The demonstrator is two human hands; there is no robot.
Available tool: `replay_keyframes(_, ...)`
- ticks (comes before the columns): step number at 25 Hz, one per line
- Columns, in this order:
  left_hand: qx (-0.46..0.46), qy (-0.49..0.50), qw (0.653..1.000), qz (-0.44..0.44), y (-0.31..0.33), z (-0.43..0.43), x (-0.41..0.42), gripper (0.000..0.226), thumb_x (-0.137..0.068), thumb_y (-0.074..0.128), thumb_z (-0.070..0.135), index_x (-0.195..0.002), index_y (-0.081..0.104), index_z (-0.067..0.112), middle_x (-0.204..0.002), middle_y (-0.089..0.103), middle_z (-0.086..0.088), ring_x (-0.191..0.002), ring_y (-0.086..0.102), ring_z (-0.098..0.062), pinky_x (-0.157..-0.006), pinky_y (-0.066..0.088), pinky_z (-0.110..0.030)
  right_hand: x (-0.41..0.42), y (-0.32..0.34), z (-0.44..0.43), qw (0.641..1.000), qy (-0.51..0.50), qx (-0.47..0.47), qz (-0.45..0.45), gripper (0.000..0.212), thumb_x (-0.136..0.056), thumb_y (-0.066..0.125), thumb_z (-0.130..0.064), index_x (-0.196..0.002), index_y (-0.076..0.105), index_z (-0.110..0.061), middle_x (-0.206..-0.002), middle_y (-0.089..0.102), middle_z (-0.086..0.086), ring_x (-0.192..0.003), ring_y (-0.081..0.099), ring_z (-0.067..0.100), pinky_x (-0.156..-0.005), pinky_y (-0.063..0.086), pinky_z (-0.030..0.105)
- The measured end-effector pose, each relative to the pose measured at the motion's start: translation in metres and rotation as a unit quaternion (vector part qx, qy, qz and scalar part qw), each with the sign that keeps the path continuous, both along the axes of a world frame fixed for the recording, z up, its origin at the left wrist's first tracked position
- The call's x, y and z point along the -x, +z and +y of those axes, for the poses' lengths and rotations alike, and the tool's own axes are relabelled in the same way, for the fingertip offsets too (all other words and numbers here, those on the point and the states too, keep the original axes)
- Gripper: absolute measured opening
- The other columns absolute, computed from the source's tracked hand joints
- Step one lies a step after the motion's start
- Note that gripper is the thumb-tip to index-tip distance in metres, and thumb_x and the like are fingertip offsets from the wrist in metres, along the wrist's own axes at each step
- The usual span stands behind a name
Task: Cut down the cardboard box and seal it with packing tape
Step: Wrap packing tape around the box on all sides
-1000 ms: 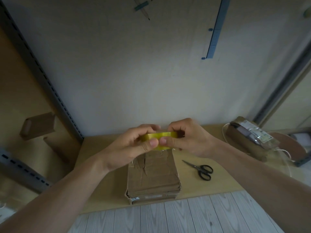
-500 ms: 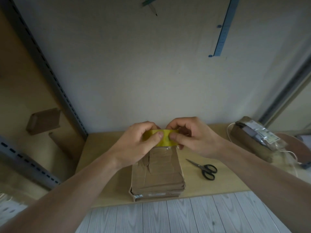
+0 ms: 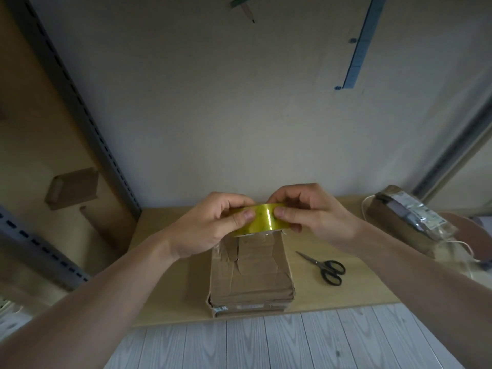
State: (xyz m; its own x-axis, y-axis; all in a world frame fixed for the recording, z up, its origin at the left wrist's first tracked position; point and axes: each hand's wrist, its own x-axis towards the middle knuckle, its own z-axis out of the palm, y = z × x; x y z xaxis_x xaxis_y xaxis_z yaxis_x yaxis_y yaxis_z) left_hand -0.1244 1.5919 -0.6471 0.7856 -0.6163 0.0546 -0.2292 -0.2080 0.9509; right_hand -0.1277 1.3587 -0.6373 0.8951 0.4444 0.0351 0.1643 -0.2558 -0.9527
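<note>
Cardboard box (image 3: 250, 272) flattened on table (image 3: 165, 288), tape roll (image 3: 259, 219) above it, fingers of left hand (image 3: 210, 227) and right hand (image 3: 311, 214) pinching roll

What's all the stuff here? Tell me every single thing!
Shiny yellow roll of packing tape: one, yellow, held above the box.
Flat brown cardboard box: one, brown, middle of table.
Black-handled scissors: one, black, right of the box.
Light wooden table: one, tan, under the box.
Brown wrapped parcel: one, brown, table's right end.
Blue ruler: one, blue, on the wall.
Left hand: one, grips tape's left side.
Right hand: one, grips tape's right side.
</note>
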Motion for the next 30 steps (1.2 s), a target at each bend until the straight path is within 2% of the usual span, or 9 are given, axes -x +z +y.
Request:
replay_keyframes(3,0.015,0.087,0.996,-0.025,-0.004,-0.006,0.001,0.029,-0.095,0.058,0.033,-0.108,0.071,0.011,-0.095,0.067,0.000,-0.090,0.060,-0.007,-0.081,0.047,-0.025,0.003,-0.001,0.006,0.999,-0.037,0.014,-0.024,0.007,-0.092,0.067,-0.015,-0.096,0.071,-0.012,-0.079,0.067,0.006,-0.066,0.059,0.018,-0.059,0.051,0.033)
replay_keyframes(6,-0.081,0.281,0.947,-0.136,-0.012,-0.020,0.004,0.042,-0.096,0.061,0.047,-0.135,0.059,0.031,-0.129,0.059,0.016,-0.111,0.054,0.009,-0.099,0.044,-0.018,0.004,-0.005,0.020,0.986,-0.163,0.011,-0.024,0.004,-0.092,0.070,-0.015,-0.088,0.072,-0.017,-0.085,0.072,0.002,-0.067,0.071,0.025,-0.066,0.061,0.042)
replay_keyframes(8,-0.010,0.353,0.935,0.017,-0.010,-0.037,0.008,0.047,-0.097,0.061,0.047,-0.139,0.056,0.028,-0.131,0.063,0.009,-0.105,0.064,0.001,-0.089,0.048,-0.020,0.009,-0.007,0.030,0.975,-0.219,0.017,-0.037,0.006,-0.090,0.074,-0.019,-0.084,0.071,-0.018,-0.084,0.072,-0.001,-0.061,0.071,0.021,-0.061,0.061,0.039)
replay_keyframes(11,0.230,0.355,0.852,0.308,-0.003,-0.058,0.010,0.027,-0.099,0.060,0.035,-0.099,0.076,0.014,-0.097,0.078,-0.008,-0.078,0.072,-0.019,-0.070,0.051,-0.028,0.021,-0.008,0.043,0.980,-0.161,0.076,-0.091,0.014,-0.085,0.078,-0.028,-0.078,0.071,-0.017,-0.075,0.071,-0.003,-0.055,0.066,0.014,-0.053,0.056,0.029)
replay_keyframes(15,0.133,0.306,0.927,0.173,0.004,-0.053,0.007,0.025,-0.103,0.055,0.020,-0.092,0.072,0.004,-0.092,0.074,-0.022,-0.079,0.069,-0.028,-0.070,0.054,-0.032,0.007,-0.001,0.028,0.939,-0.251,0.112,-0.207,0.035,-0.095,0.056,-0.051,-0.079,0.067,-0.022,-0.071,0.065,-0.007,-0.061,0.054,0.000,-0.055,0.038,0.015)
replay_keyframes(19,0.115,0.132,0.979,0.105,0.004,-0.046,0.016,0.025,-0.100,0.055,0.031,-0.097,0.070,0.010,-0.094,0.073,-0.010,-0.099,0.067,-0.027,-0.094,0.051,-0.043,-0.006,0.001,0.016,0.982,-0.175,-0.066,-0.028,0.049,-0.106,0.042,-0.038,-0.080,0.060,0.000,-0.073,0.064,0.003,-0.070,0.060,0.012,-0.069,0.047,0.023)
replay_keyframes(24,0.129,0.121,0.984,-0.020,0.011,-0.043,0.018,0.034,-0.104,0.052,0.019,-0.136,0.054,0.028,-0.098,0.067,-0.010,-0.090,0.065,-0.020,-0.084,0.051,-0.027,-0.002,-0.005,0.032,0.925,-0.274,-0.229,0.127,0.039,-0.099,0.048,-0.026,-0.067,0.060,-0.009,-0.071,0.046,0.012,-0.072,0.046,0.026,-0.059,0.049,0.031)
replay_keyframes(27,-0.013,0.158,0.951,-0.265,-0.001,-0.041,0.017,0.042,-0.099,0.059,0.037,-0.140,0.055,0.027,-0.123,0.064,0.009,-0.112,0.062,-0.009,-0.092,0.054,-0.030,-0.002,-0.005,0.037,0.893,-0.300,-0.272,0.195,0.044,-0.090,0.056,-0.037,-0.102,0.065,0.004,-0.089,0.055,0.016,-0.086,0.054,0.031,-0.084,0.055,0.053)
replay_keyframes(30,0.052,0.295,0.912,-0.280,-0.003,-0.048,0.016,0.034,-0.095,0.067,0.029,-0.129,0.066,0.024,-0.122,0.069,0.012,-0.112,0.064,-0.003,-0.093,0.056,-0.030,0.002,-0.004,0.046,0.871,-0.309,-0.317,0.213,0.029,-0.094,0.055,-0.033,-0.100,0.064,-0.006,-0.089,0.054,0.013,-0.084,0.052,0.028,-0.079,0.054,0.047)
